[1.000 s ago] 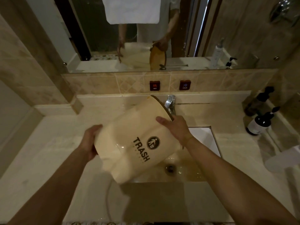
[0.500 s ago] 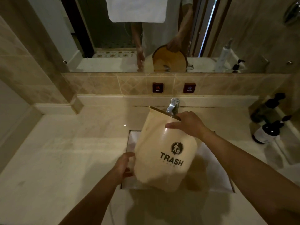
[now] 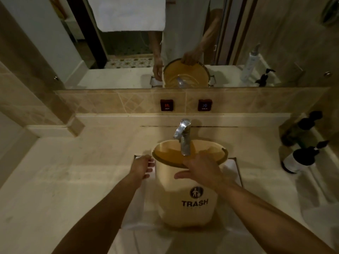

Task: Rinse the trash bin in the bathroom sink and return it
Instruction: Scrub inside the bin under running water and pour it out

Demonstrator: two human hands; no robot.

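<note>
The trash bin (image 3: 185, 189) stood upright in the sink (image 3: 233, 169), mouth under the faucet (image 3: 183, 136) at 12 o'clock. At its 9 o'clock the left hand (image 3: 142, 166) rested by its wall, fingers loosely bent, gripping nothing. At 1 o'clock the right hand (image 3: 200, 169) clamped the near rim. No running water showed; judging by that, rinsing had barely begun, and the return remained.

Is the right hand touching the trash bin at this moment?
Touching. In the head view the right hand grips the near rim of the trash bin, its thumb lying across the outer wall and its fingers curled over the rim.
</note>
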